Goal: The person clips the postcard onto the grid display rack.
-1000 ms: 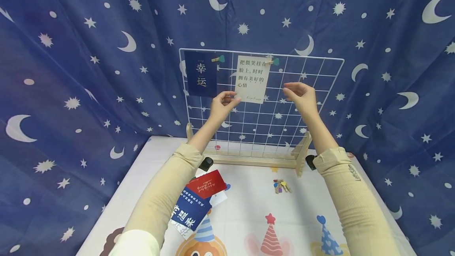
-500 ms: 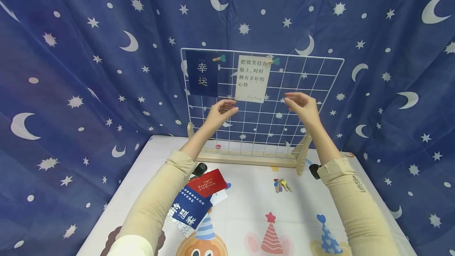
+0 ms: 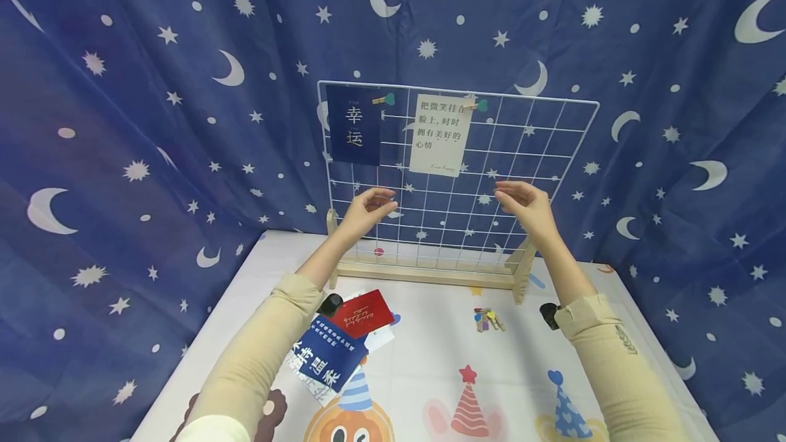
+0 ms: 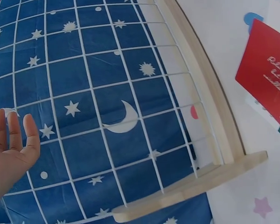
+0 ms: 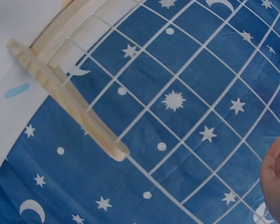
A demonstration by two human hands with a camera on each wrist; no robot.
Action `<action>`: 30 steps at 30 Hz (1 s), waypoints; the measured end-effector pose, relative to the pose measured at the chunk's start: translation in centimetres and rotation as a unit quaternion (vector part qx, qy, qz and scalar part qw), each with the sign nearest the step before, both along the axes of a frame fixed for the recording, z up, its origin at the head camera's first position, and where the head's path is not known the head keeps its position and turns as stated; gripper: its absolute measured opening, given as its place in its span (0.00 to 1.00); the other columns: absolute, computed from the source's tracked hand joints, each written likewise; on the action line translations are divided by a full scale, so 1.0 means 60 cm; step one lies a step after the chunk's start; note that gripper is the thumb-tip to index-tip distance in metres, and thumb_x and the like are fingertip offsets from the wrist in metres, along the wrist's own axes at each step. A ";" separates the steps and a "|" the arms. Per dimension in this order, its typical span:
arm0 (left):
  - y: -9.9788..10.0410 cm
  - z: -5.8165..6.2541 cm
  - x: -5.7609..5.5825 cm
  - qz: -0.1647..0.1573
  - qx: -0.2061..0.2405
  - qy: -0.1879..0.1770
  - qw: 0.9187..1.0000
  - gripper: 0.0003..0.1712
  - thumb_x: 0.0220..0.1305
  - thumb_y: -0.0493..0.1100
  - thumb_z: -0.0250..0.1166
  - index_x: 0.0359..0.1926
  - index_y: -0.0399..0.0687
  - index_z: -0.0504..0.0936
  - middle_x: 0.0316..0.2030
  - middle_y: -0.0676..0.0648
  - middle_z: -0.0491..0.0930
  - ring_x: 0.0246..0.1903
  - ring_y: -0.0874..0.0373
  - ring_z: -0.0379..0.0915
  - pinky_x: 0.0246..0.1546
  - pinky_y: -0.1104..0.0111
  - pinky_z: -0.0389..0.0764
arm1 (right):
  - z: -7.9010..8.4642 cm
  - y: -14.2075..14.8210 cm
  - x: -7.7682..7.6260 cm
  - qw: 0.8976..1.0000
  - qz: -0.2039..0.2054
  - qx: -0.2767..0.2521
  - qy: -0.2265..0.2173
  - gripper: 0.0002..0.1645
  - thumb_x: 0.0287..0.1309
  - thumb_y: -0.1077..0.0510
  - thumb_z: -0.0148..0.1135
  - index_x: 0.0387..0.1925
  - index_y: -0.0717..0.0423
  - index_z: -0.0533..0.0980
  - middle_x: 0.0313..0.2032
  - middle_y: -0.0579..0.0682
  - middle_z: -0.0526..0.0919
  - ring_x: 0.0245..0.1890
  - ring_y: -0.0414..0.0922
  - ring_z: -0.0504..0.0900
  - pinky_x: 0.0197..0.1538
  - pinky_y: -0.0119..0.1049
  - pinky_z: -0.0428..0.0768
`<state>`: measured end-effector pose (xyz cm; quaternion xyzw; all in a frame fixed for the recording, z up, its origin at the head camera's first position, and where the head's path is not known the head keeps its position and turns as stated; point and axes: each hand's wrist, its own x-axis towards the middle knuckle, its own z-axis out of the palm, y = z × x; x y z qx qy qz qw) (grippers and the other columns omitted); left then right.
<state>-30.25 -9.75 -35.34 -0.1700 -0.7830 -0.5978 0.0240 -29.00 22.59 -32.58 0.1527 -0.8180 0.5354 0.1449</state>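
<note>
Beige sleeves (image 3: 254,353), dark lettering (image 3: 626,339) on the right, black wrist cameras (image 3: 549,316).

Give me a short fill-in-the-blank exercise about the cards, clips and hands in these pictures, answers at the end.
1. The number of cards hanging on the white wire grid is ____.
2. In the head view, the loose clips lie to the ____ of the overlapping cards on the table.
3. In the left wrist view, the card with white script is ____.
4. The left hand and the right hand are holding ____.

Missing words: two; right; red; nothing.
</note>
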 end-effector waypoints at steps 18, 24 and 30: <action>-0.059 -0.057 0.028 -0.037 -0.062 -0.001 0.997 0.23 0.65 0.39 0.59 0.58 0.35 0.70 0.55 0.32 0.72 0.53 0.40 0.71 0.54 0.56 0.76 | -0.066 0.022 0.030 0.998 0.026 0.048 -0.039 0.23 0.62 0.56 0.59 0.55 0.66 0.72 0.47 0.48 0.81 0.42 0.24 0.74 0.48 0.16 0.72; -0.076 -0.078 0.045 -0.030 -0.083 -0.012 0.996 0.23 0.64 0.40 0.60 0.58 0.36 0.71 0.55 0.34 0.73 0.54 0.42 0.70 0.53 0.58 0.76 | -0.088 0.029 0.039 0.996 0.036 0.065 -0.046 0.23 0.62 0.58 0.59 0.55 0.69 0.71 0.53 0.68 0.76 0.41 0.21 0.73 0.47 0.14 0.72; -0.090 -0.101 0.065 -0.027 -0.089 -0.007 0.996 0.22 0.63 0.39 0.61 0.57 0.34 0.72 0.54 0.33 0.73 0.52 0.40 0.71 0.52 0.54 0.77 | -0.109 0.036 0.045 0.996 0.047 0.062 -0.051 0.21 0.61 0.61 0.59 0.53 0.70 0.72 0.52 0.70 0.76 0.40 0.22 0.74 0.44 0.16 0.74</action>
